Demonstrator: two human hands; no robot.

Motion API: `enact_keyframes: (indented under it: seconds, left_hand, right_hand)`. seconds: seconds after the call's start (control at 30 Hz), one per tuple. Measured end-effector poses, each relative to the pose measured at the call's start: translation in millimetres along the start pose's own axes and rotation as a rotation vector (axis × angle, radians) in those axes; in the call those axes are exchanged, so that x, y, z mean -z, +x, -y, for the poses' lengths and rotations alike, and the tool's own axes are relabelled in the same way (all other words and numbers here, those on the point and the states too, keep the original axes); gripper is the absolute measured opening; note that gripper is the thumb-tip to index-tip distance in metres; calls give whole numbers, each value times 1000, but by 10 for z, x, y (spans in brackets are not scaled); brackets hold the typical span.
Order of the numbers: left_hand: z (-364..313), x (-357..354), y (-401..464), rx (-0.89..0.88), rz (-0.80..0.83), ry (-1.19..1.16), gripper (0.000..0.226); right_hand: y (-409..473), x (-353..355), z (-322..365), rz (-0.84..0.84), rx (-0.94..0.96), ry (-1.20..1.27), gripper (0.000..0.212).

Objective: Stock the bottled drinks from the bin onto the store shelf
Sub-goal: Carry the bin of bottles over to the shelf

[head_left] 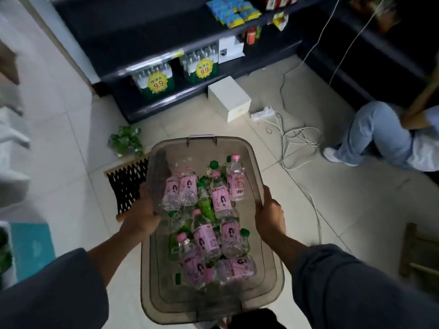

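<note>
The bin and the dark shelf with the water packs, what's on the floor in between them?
In the head view, mostly bare tile lies between the bin and the shelf. A clump of green bottles sits left of that stretch, a white box right.

The bin [273,276] is smoky translucent plastic, smooth with a dull sheen, its rim gripped by the left hand [140,217] and right hand [269,214]. Inside lie clear glossy plastic bottles [204,238] with pink printed film labels and pink or green plastic caps. The sleeves [351,288] are matt dark cloth. The floor [332,198] is pale glazed tile, smooth and faintly reflective. The shelf [133,27] looks like dark matt painted metal; on it sit water packs [154,81] in shiny shrink film. A white box [229,98] looks like smooth matt card. A black lattice mat [126,186] with a wood-coloured edge looks dull and rough. The wooden stool [418,252] is bare and matt
</note>
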State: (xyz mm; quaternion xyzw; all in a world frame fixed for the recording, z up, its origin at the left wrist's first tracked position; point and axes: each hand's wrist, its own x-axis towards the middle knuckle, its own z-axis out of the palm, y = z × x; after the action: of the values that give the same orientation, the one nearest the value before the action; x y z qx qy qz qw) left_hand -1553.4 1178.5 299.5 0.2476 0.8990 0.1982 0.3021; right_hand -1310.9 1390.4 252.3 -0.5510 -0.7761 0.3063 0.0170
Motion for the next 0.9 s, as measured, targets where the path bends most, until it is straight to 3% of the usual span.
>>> enact_keyframes:
  seconds: [0.17, 0.23, 0.37, 0.53, 0.73, 0.9]
  left_hand:
    - [-504, 367, 873, -7, 32, 93, 66]
    - [-685, 430, 1211, -31, 33, 66, 75]
    - [-1073, 503, 1861, -34, 31, 139, 71]
    - [-1452, 572, 2583, 2, 35, 70, 98]
    - [-1997, 732, 3705, 39, 21, 126, 91]
    - [-2403, 681, 4693, 0, 71, 130, 95]
  right_hand:
    - [712, 119, 324, -3, -51, 49, 55]
    - [1067, 138, 408, 4, -59, 72, 55]
    - [1753, 167, 556, 18, -102, 102, 54]
    - [2522, 450, 782, -7, -86, 73, 56]
    - [3626, 708, 1142, -54, -86, 59, 51]
    - [4422, 728, 1305, -75, -207, 45, 54]
